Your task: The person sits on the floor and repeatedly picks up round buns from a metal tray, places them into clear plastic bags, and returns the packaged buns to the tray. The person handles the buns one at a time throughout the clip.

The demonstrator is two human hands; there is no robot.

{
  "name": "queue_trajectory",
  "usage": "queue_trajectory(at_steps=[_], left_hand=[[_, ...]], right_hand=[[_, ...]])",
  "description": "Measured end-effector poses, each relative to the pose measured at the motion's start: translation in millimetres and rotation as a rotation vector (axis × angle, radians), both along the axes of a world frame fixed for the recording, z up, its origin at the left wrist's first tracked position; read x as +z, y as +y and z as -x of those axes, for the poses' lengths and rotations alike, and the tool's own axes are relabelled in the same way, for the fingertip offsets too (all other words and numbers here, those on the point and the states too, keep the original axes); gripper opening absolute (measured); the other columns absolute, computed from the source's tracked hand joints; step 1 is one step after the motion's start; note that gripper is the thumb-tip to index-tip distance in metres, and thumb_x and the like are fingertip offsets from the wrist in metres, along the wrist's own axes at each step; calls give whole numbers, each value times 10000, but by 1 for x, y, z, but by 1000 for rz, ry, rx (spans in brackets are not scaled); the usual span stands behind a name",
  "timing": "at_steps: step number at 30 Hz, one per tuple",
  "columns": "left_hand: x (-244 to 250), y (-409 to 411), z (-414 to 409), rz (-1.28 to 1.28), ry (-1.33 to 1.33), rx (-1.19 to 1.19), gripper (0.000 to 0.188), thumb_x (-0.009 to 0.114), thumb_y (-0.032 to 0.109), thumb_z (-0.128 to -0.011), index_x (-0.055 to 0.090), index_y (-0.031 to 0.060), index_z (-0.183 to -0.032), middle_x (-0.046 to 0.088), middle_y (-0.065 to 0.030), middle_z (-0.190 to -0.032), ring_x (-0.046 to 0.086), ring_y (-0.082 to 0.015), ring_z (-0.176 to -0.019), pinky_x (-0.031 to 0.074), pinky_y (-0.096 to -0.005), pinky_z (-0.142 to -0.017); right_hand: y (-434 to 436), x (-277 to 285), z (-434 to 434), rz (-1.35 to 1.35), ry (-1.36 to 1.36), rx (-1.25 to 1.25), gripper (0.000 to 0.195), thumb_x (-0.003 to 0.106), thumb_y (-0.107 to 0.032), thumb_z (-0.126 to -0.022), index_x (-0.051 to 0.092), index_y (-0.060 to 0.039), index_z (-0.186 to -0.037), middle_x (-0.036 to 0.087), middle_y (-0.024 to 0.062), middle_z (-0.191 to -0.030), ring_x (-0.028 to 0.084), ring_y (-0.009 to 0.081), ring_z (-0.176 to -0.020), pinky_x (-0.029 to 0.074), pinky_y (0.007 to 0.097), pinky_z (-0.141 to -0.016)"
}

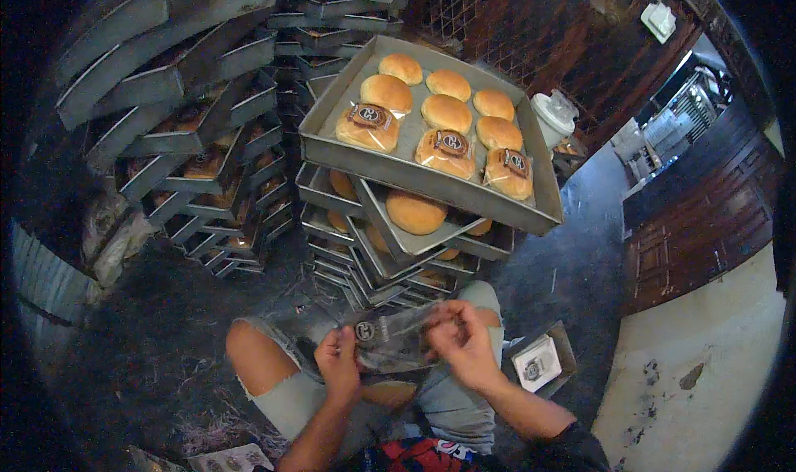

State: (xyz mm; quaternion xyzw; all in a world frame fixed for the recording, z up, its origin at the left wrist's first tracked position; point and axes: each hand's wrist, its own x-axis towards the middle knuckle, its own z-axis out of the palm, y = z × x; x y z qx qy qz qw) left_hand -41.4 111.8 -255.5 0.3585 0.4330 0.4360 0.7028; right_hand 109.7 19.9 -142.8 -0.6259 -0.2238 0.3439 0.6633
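Over my lap, a clear plastic bag [395,343] with a dark printed emblem is stretched between both hands. My left hand [339,360] pinches its left end beside the emblem. My right hand [461,346], blurred by motion, has its bent fingers on the right end. No bun shows inside this bag. Beyond my hands, a metal baking tray [429,186] sits askew on top of a stack. Several bare round buns [446,113] lie in its back and middle. Three bagged buns [444,154] line its near side.
Below the top tray, crisscrossed trays [398,248] hold more buns [415,212]. Taller tray stacks [205,136] rise at the left. A small box [563,363] with a pack of printed bags [536,363] stands right of my knee. A white lidded bucket [553,114] is behind.
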Motion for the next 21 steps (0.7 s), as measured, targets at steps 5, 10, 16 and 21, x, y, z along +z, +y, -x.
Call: queue_trajectory(at_steps=[5, 10, 16, 21], left_hand=[[-39, 24, 24, 257, -292, 91, 230, 562, 312, -1048, 610, 108, -952, 546, 43, -704, 457, -70, -527, 345, -255, -455], [-75, 15, 13, 392, -407, -6, 255, 540, 366, -1053, 602, 120, -1028, 584, 34, -774, 495, -82, -582, 372, -259, -498], [-64, 20, 14, 392, -358, -12, 234, 557, 363, -1046, 607, 136, -1076, 611, 34, -823, 513, -96, -620, 380, -263, -502], [-71, 14, 9, 452, -305, 55, 243, 551, 364, -1050, 613, 129, -1058, 616, 28, -876, 521, -88, -689, 407, -267, -556]], right_hand=[[82, 83, -79, -153, -949, 73, 192, 756, -84, -845, 680, -13, -1007, 727, 92, -914, 681, 150, -782, 550, 309, -722], [197, 112, -276, 196, -1445, -43, 426, 692, -295, -909, 644, 40, -1169, 686, 188, -1146, 661, 306, -1077, 522, 385, -905], [238, 117, -347, 905, -1014, 33, 512, 794, -436, -835, 712, 21, -1049, 735, 119, -887, 703, 215, -768, 562, 335, -690], [223, 127, -319, 464, -881, 128, 544, 907, -359, -719, 698, 3, -1067, 725, 97, -948, 686, 184, -851, 550, 323, -762]])
